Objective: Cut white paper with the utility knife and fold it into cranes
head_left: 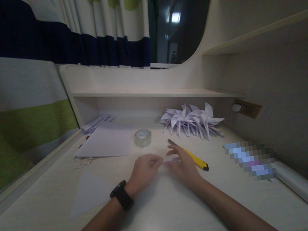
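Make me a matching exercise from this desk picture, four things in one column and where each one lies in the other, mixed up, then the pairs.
Things:
1. clear roll of tape
2. yellow utility knife
3. pile of white folded paper cranes
4. small white paper strip

Places:
A. under the shelf, at the back
B. between both hands' fingers
C. just past the right hand
D. beside the white sheets, past the left hand

Pairs: 1-D, 2-C, 3-A, 4-B

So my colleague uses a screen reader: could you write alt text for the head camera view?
Two bare hands, left hand and right hand, pinch a small white paper piece on a pale desk. Behind them lie a yellow utility knife, a tape roll and folded paper cranes.
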Demonstrator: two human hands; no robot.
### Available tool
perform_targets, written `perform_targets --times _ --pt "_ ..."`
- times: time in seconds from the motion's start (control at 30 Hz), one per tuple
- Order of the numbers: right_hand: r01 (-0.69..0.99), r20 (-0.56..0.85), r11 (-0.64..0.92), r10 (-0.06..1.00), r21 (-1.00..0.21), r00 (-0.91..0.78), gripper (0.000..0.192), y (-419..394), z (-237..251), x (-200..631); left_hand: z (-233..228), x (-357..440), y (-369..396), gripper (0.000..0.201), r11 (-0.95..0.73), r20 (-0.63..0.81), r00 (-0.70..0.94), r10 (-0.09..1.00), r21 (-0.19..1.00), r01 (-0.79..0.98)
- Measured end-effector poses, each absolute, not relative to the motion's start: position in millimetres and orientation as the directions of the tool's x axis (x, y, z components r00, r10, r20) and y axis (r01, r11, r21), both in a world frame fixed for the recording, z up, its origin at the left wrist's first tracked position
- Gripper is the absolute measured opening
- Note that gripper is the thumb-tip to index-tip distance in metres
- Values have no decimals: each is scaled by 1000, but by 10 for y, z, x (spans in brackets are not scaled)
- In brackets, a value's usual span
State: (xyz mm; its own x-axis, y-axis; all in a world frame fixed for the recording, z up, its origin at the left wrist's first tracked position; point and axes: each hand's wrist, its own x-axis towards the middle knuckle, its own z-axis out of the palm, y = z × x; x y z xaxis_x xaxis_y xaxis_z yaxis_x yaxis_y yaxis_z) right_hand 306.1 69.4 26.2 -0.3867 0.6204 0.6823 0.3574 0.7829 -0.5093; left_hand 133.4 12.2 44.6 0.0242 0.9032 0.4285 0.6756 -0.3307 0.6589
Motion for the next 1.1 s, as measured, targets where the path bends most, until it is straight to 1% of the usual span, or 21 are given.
perform_targets --times 0.07,0.13,0.23,0.27,0.33,0.47,0.63,0.77,0.93,1.1 --pt "377 744 819 561 -434 -363 38 690 277 3067 459 1333 129 25 -322 413 12 911 691 648" --pt "388 804 859 475 -335 -357 26 683 301 3076 477 1332 137 25 -315 390 8 921 732 605" --pt "403 833 892 374 -203 -408 6 677 329 3089 500 1330 149 23 -298 342 18 939 790 535" --pt "410 830 897 352 -167 -432 5 675 332 3092 503 1328 151 22 -294 330 23 944 803 518" --pt "416 824 902 322 -118 -465 12 673 330 3096 501 1325 156 21 -289 321 24 947 815 502" --pt "420 826 904 294 -77 -481 16 664 334 3112 482 1316 168 23 -296 322 32 946 821 488" --pt "457 774 890 277 18 -570 17 661 369 3145 496 1302 172 22 -280 292 51 955 830 483" --pt "463 756 883 253 74 -603 20 675 362 3152 515 1302 167 22 -263 272 48 961 848 459" --pt "469 768 880 248 77 -591 16 689 347 3149 507 1321 160 20 -285 301 43 953 834 473" --pt "450 778 892 257 38 -574 16 687 361 3147 524 1337 138 26 -270 306 35 952 776 569"
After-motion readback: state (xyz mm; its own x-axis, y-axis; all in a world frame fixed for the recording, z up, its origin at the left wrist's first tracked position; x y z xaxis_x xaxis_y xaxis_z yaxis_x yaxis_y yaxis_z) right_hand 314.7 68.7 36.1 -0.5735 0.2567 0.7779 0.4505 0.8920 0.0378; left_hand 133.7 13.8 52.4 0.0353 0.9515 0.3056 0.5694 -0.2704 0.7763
